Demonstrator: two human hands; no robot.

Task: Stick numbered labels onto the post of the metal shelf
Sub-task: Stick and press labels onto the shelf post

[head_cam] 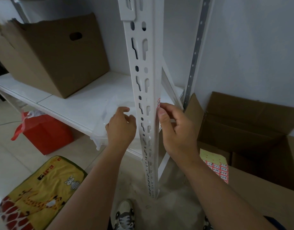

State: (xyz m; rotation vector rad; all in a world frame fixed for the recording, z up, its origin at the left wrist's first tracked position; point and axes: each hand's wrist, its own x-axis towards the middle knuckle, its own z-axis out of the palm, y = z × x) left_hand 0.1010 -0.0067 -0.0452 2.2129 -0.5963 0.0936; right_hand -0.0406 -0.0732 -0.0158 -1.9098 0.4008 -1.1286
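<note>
A white slotted metal post (143,67) of the shelf runs down the middle of the view. A small red-and-white numbered label (158,103) sits on the post's right face at shelf height. My right hand (175,128) is at that face, its thumb and fingertips pinching the label's lower edge against the post. My left hand (121,127) hovers just left of the post with loosely curled fingers, holding nothing. A sheet of red numbered labels (216,166) on yellow backing lies on a cardboard box at the right.
A white shelf board (73,103) carries a brown carton (56,55) and a clear plastic lid or tray (109,113). An open cardboard box (252,130) stands to the right. A red box (46,131), a yellow giraffe-print mat (43,188) and my shoe (125,214) are on the floor.
</note>
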